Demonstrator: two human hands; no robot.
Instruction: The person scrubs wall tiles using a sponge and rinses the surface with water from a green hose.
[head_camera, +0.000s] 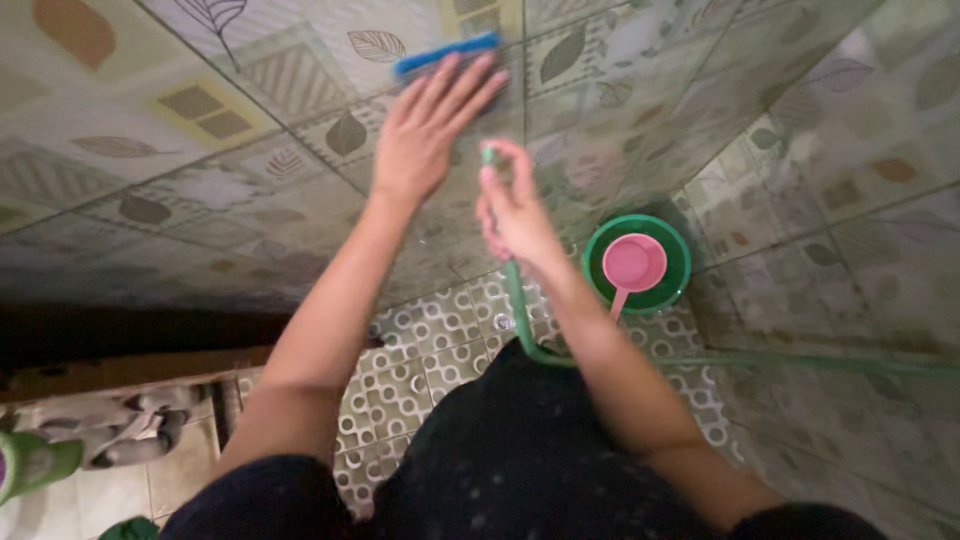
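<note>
1. Two hands up at the tiled wall (250, 110). Left hand (425, 125) lies flat on a blue scrub brush (445, 52), fingers (462, 85) spread and straight, pressing it against the tile.
2. Right hand (515, 215) pinches the end of a thin green hose (520, 320) between thumb and fingertips, nozzle end just below the brush.
3. Hose runs down past the forearm and off right across the floor (440, 350).
4. Green bucket (672, 280) with a pink dipper (632, 265) inside stands in the corner, apart from both hands.
5. Handling, my read: brush is light and stiff, likely slick when wet; palm on its back gives the best hold. Hose is soft and bendy, kinks easily; hold near the tip.
</note>
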